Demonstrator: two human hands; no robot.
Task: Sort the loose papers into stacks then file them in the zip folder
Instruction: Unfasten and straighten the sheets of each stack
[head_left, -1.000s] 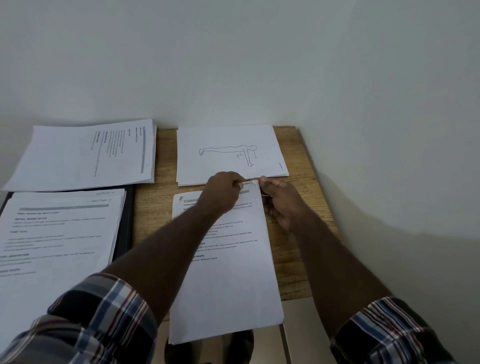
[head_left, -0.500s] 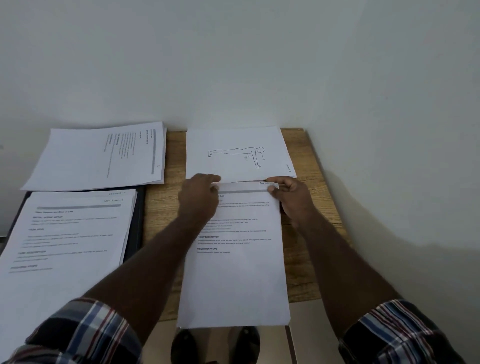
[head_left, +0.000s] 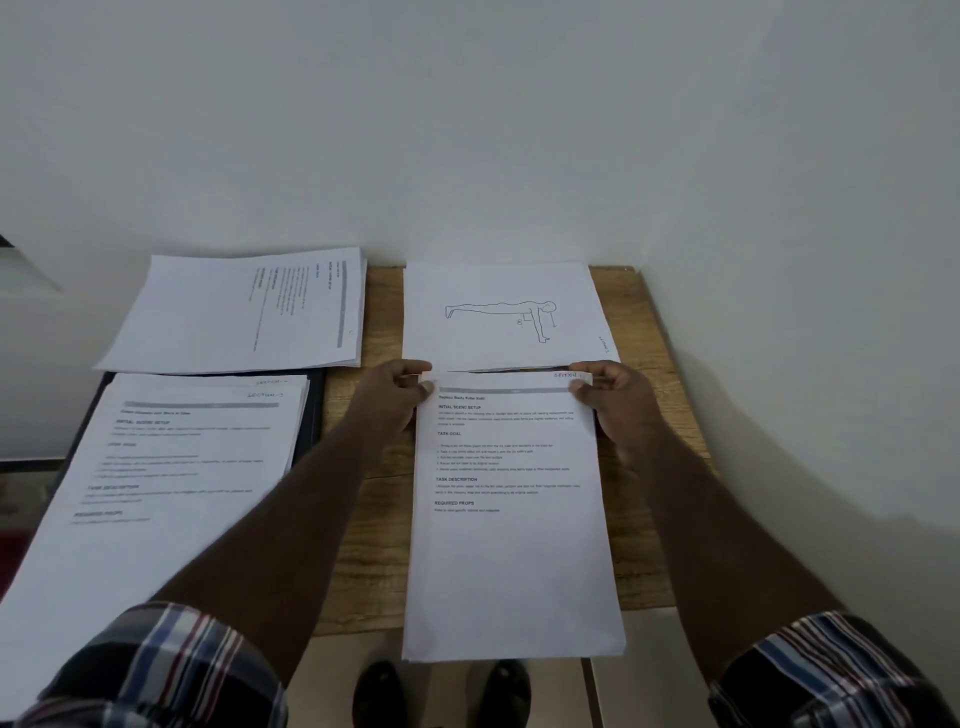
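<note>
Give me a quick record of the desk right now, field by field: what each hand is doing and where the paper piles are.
left hand: pinches top left corner of text sheet
right hand: pinches its top right corner
figure drawing stack: behind the text sheet
sideways stack: far left
near-left stack: on dark folder

Both arms stretched out forward, hands up near the far edge of the table

Left hand (head_left: 393, 397) and right hand (head_left: 613, 400) sit level with each other, knuckles up, fingers curled with thumbs pinching the top corners of a sheet (head_left: 511, 519). Plaid sleeves are pushed up, forearms bare.
</note>
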